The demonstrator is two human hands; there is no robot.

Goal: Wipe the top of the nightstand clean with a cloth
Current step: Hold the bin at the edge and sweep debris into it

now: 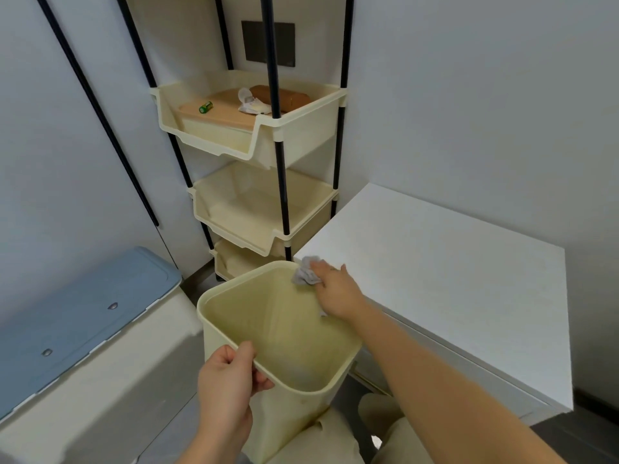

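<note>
The white nightstand (445, 269) stands at the right, its top bare. My right hand (335, 291) grips a crumpled grey cloth (305, 272) at the top's near left corner, right over the rim of a cream plastic bin (284, 333). My left hand (227, 380) holds the bin's near rim, thumb inside, keeping the bin against the nightstand's left edge. The bin's inside looks empty.
A cream three-tier rack (254, 135) with black poles stands behind the bin; its top tray holds a wooden board, a green battery (205, 107), crumpled paper and a brown object. A blue-lidded storage box (77, 316) sits at the left. Walls close in behind.
</note>
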